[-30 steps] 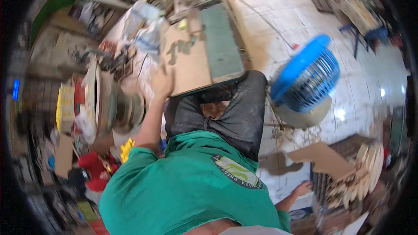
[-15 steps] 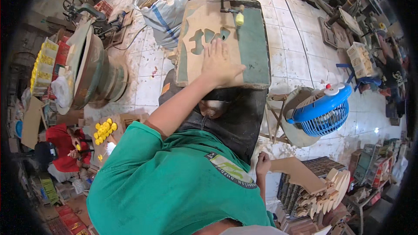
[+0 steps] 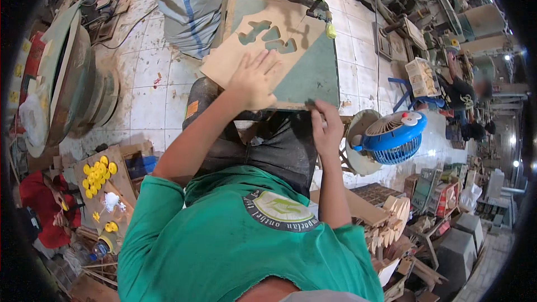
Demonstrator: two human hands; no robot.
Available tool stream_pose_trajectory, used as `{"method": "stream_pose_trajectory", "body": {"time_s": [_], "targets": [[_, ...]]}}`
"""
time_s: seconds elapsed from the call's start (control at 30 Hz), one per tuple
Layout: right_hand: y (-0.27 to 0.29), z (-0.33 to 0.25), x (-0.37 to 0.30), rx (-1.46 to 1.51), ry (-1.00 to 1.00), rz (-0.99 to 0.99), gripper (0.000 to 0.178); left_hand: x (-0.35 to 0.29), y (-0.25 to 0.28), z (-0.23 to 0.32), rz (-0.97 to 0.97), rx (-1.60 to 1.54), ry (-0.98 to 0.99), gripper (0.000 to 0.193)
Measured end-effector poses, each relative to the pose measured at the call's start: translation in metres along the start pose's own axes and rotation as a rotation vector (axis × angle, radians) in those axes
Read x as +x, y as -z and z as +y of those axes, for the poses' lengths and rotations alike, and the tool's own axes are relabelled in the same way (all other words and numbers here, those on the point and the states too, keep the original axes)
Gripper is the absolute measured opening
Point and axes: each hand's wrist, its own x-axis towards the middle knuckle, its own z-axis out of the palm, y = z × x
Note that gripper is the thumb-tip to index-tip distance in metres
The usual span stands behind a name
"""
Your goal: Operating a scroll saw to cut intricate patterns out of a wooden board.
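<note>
A thin brown wooden board [image 3: 224,65] with several curved cut-out holes lies at a slant on the green worktable [image 3: 305,81]. Its left corner sticks out past the table's side. My left hand [image 3: 254,81] rests flat on the board, fingers stretched toward the holes. Close to the table's front right corner is my right hand [image 3: 329,128], its thumb and forefinger apart and nothing visible in it. Some of its fingers are hard to make out. Above the board's far right part hangs a metal machine arm [image 3: 319,8] with a pale yellow end piece.
A white woven sack [image 3: 190,14] of wood scraps stands left of the table. To the right, a blue fan [image 3: 394,137] sits on a round stool. Stacked wood pieces [image 3: 391,221] lie at lower right. A person in red [image 3: 47,212] works at far left beside yellow discs [image 3: 99,176].
The board has turned and shifted left on the table, with my left hand still flat on it. My right hand has come up from beside the wood stack to the table's front edge.
</note>
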Motion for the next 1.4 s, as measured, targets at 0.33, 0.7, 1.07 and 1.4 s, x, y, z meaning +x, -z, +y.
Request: {"method": "stream_pose_trajectory", "body": {"time_s": [0.33,0.7,1.07,1.4], "targets": [[-0.083,0.028,0.096,-0.443,0.18,-0.117,0.069,-0.023,0.022,-0.015,0.144,0.03,-0.16,0.065],[-0.077,0.037,0.099,-0.439,0.026,-0.065,0.069,-0.026,0.018,-0.043,0.174,-0.133,0.079,0.05],[-0.076,0.041,0.097,-0.331,0.069,0.011,0.042,-0.017,0.007,-0.063,0.269,0.239,0.494,0.069],[-0.076,0.041,0.097,-0.291,0.13,0.063,0.037,-0.003,0.015,-0.069,0.288,0.133,0.487,0.074]]}}
